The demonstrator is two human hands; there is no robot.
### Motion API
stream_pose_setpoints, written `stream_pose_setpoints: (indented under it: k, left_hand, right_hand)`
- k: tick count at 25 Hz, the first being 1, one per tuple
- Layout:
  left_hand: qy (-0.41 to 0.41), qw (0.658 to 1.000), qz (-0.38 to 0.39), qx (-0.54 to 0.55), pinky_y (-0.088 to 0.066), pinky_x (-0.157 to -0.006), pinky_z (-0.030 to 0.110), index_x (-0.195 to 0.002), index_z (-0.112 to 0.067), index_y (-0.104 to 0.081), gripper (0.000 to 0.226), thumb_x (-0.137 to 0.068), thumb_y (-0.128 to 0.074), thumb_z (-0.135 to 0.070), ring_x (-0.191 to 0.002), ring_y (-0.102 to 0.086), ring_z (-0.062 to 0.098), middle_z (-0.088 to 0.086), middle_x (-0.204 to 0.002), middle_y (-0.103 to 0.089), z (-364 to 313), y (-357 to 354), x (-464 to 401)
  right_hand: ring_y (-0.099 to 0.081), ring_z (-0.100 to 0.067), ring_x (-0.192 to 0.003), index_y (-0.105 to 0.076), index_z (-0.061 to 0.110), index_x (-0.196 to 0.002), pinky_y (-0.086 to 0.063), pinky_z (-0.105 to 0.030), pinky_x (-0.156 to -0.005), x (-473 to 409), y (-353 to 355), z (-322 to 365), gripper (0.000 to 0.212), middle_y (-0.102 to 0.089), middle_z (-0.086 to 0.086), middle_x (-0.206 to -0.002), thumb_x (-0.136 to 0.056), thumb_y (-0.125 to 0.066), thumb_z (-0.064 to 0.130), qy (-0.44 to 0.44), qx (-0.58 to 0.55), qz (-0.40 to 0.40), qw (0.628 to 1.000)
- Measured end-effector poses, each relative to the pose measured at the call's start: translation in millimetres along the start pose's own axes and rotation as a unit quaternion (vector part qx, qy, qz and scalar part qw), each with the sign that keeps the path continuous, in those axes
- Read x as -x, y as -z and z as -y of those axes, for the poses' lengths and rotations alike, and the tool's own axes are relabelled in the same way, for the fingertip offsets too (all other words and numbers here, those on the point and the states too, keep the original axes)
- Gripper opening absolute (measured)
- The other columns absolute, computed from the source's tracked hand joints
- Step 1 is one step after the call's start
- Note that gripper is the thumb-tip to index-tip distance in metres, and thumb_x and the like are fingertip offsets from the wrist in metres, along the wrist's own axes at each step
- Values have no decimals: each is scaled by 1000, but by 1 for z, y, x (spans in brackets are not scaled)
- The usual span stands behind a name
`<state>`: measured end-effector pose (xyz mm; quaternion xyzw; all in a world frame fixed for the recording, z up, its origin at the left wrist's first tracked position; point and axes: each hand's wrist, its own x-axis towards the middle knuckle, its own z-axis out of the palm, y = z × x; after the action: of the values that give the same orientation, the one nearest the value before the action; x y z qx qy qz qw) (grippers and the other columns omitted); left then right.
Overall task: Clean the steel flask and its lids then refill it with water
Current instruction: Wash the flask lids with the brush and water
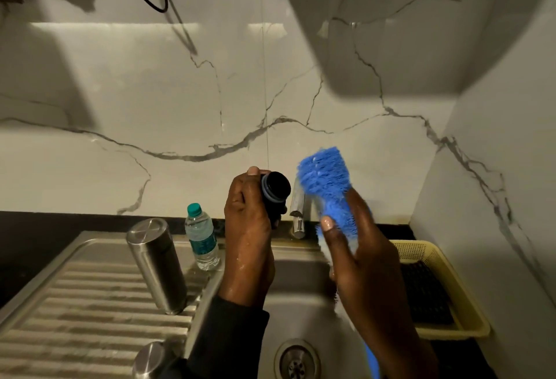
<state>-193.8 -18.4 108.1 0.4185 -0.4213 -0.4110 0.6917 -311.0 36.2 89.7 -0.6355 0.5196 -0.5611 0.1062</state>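
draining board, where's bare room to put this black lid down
Bare ribbed patch on the draining board, left of the steel flask and behind the steel cap. It is crowded along the sink edge, where the flask and water bottle stand close together.

1. The brush (326,180) has bright blue bristles, and its handle shows white and blue.
2. The inner lid (275,193) is black with a grey-blue ring.
3. The flask (156,264) is plain brushed silver steel, as is the steel cap (150,359).
4. The plastic bottle (202,237) is clear with a teal cap and a teal label.
5. The basket (445,270) is pale yellow with a fine mesh pattern.
6. The wall (150,92) is white marble with grey veins.
7. The draining board (90,318) is ribbed steel.
8. The tabletop (36,228) is black.
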Motion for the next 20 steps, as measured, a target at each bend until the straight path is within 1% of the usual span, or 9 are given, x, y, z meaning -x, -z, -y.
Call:
stream_pose_setpoints:
  k: [3,6,9,11,12,14,16,18,20]
  left_hand:
    - [-34,999,25,-14,-49,-60,25,-106,-8,-58,28,-107,-40,-28,-78,-56,19,17,-91,-60,-3,0,2]
    - [-83,995,30,-35,-48,-57,20,-98,-16,-61,24,-107,-39,-16,-77,-57,19,15,-94,-61,-1,4,0]
    - [-95,994,48,-34,-52,-62,19,-95,-23,-62,31,-109,-35,-17,-81,-62,19,6,-93,-67,0,5,1]
    - [-92,993,70,-27,-53,-65,19,-100,-16,-61,30,-110,-33,-20,-81,-64,13,3,-90,-67,2,5,6]
    - [-89,993,67,-32,-51,-64,18,-103,-13,-58,30,-110,-32,-25,-80,-62,12,5,-92,-66,3,4,9]
    - [-72,996,54,-12,-50,-62,19,-109,-13,-51,30,-107,-31,-35,-82,-58,14,9,-99,-60,6,6,7]
    - [-48,995,79,36,-53,-66,23,-113,-17,-45,24,-104,-34,-36,-86,-60,16,4,-104,-59,6,6,4]
    - [-59,992,113,25,-57,-76,29,-120,-19,-44,30,-100,-39,-41,-97,-66,17,5,-114,-62,7,4,6]
    - [-104,985,135,-16,-56,-87,30,-129,-17,-47,38,-97,-47,-39,-110,-66,17,4,-121,-64,7,4,9]
  right_hand:
    - [-59,13,-91,-43,35,-136,-46,-3,-74,-3,-2,7,50,-63,23,-106,-90,-45,55,35,17,4,999]
    - [-62,2,-97,-48,23,-138,-48,-6,-80,-5,-1,2,48,-67,8,-115,-95,-51,45,45,50,-25,997]
    - [-61,10,-82,-43,35,-133,-45,0,-66,-6,6,4,46,-64,22,-98,-91,-47,53,19,26,-23,999]
    - [-52,25,-88,-42,29,-137,-39,6,-70,-3,9,5,50,-54,32,-104,-93,-48,51,46,55,12,997]
    - [-49,27,-89,-43,24,-140,-37,7,-73,-3,11,2,53,-52,29,-108,-94,-50,49,48,69,13,996]
    - [-52,23,-84,-45,22,-139,-37,7,-69,-4,17,-3,54,-59,18,-103,-93,-50,50,35,67,5,997]
    - [-57,13,-71,-45,28,-135,-40,4,-63,-4,22,-2,53,-64,15,-95,-90,-48,56,32,78,4,996]
    - [-56,6,-71,-44,27,-136,-40,2,-62,-3,24,2,52,-63,13,-96,-90,-50,50,70,142,4,987]
    - [-60,-4,-76,-46,20,-138,-48,-7,-65,-3,24,0,54,-67,4,-99,-88,-56,40,107,195,-7,975]
